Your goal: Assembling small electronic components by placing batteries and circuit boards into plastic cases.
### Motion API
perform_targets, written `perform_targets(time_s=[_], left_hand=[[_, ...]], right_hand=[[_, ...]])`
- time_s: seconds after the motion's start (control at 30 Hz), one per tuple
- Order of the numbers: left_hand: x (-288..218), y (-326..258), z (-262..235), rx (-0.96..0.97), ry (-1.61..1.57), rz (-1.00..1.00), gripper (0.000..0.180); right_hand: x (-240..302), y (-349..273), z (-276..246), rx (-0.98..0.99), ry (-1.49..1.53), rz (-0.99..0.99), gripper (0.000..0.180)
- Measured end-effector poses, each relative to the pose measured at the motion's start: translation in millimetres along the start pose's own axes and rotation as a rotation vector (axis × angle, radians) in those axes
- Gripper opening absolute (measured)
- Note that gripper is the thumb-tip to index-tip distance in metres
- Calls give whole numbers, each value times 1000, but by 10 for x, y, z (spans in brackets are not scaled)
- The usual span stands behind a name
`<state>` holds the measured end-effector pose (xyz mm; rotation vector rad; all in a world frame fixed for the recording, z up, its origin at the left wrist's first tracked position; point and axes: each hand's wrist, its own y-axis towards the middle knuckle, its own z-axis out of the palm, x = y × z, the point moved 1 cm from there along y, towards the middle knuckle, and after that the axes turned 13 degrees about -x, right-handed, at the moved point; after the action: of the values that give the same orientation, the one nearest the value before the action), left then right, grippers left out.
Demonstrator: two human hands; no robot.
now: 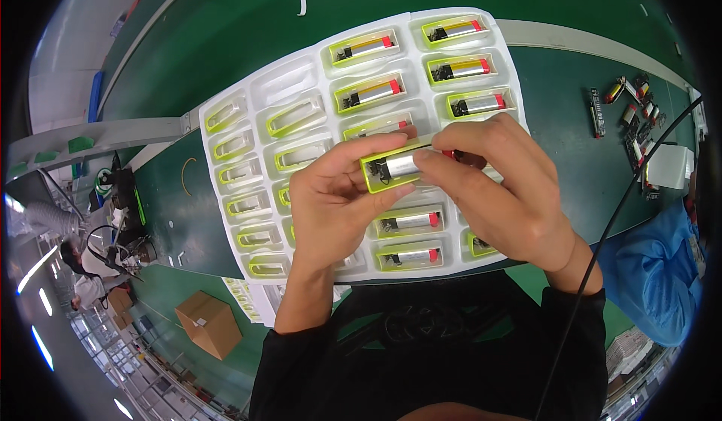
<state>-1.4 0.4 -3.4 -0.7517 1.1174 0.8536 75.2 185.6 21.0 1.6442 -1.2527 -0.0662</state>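
Above a white moulded tray point(252, 143), my left hand point(327, 199) grips a small lime-edged plastic case point(377, 184) by its sides. Inside the case lies a silver cylindrical battery point(401, 166) with black wires at its left end. My right hand point(504, 184) is pinched at the battery's right end, thumb and fingertips touching it; the fingers partly hide a red end. Under my hands, the tray's right columns hold similar cases with silver, red-ended batteries point(376, 94). Its left columns carry lime-edged cases point(295, 116) without batteries.
A pile of loose batteries with black parts point(635, 120) lies on the green bench at the right. A black cable point(624, 203) crosses the right side. Beside me sits a blue-clothed person point(654, 278). A cardboard box point(208, 325) stands on the floor, lower left.
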Motion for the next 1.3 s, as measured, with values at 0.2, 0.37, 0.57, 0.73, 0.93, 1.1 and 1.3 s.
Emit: perform_targets(time_s=[0.2,0.37,0.57,0.73,0.93,1.1,1.3], left_hand=[[19,19,17,1,-48,3,45],[-61,-22,4,-39,-11,-35,42],[16,-18,5,-162,-109,-88,34],[-3,-19,79,-236,-197,-90,34],[1,-16,64,-241,-226,-26,31],[44,-9,54,-183,-180,73,33],[13,-32,144,-290,-210,-89,33]], right_hand=[[-25,-38,0,-22,1,6,34],[-18,-47,69,-19,-9,5,36],[8,-23,109,-173,52,184,41],[-34,-42,64,-185,63,253,41],[-96,-119,121,-275,60,160,35],[10,-60,162,-303,147,441,31],[-36,-158,279,-398,250,584,33]])
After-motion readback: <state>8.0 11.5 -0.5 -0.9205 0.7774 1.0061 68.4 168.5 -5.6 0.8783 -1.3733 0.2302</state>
